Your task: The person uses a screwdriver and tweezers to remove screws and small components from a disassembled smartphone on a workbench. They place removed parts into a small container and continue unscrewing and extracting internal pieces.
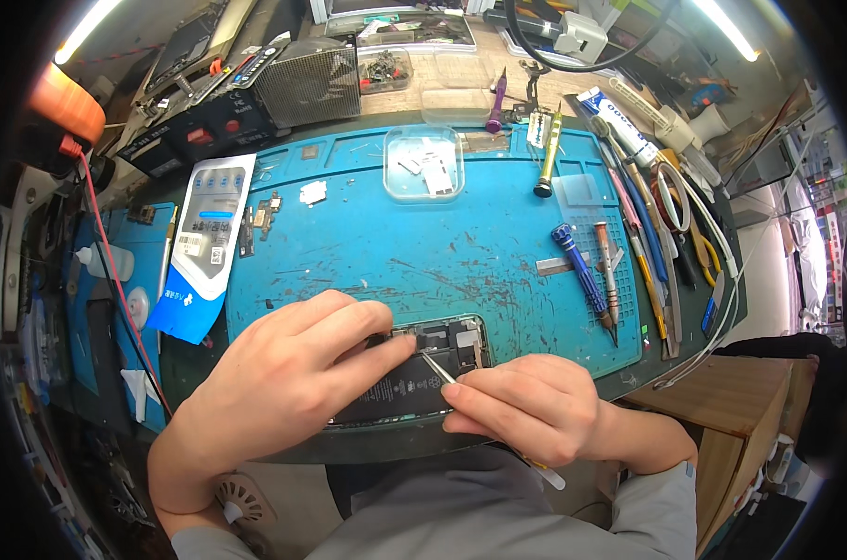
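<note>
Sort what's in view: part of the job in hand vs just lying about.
In use:
- opened phone, under the left hand
- tweezers, in the right hand

Apparently just lying about:
- blue screwdriver
- purple screwdriver
- packet
- bottle

The 1 view comes from the left of 2 fisheye cameras worn side by side on the person's head. It faces down and forward, with the grey fabric shirt nearest, at the lower edge. The bare left hand and bare right hand sit close, below centre; the blue rectangular work mat spreads beyond them, its edges bowed. The field reaches up to 2 glowing white tube lights; along the dark round rim, details are hard to tell.
</note>
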A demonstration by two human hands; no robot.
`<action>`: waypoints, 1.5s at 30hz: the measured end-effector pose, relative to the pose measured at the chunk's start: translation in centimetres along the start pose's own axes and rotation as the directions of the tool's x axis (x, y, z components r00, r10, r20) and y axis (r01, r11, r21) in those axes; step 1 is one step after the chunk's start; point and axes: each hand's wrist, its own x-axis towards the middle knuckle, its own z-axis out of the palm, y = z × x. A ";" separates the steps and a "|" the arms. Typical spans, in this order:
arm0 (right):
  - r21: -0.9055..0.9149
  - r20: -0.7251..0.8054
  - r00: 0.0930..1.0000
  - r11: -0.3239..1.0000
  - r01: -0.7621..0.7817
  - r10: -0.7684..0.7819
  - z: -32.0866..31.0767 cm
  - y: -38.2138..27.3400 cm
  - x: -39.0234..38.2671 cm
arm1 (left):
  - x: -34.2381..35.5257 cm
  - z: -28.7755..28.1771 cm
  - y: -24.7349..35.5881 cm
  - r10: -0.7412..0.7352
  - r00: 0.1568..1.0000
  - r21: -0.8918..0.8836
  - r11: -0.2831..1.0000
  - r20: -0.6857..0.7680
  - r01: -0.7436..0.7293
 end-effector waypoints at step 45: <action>-0.123 0.197 0.980 0.991 0.059 -0.034 -1.4 -0.6 1.7 | -0.5 1.1 -0.5 0.079 0.996 0.030 0.997 -0.045 -0.078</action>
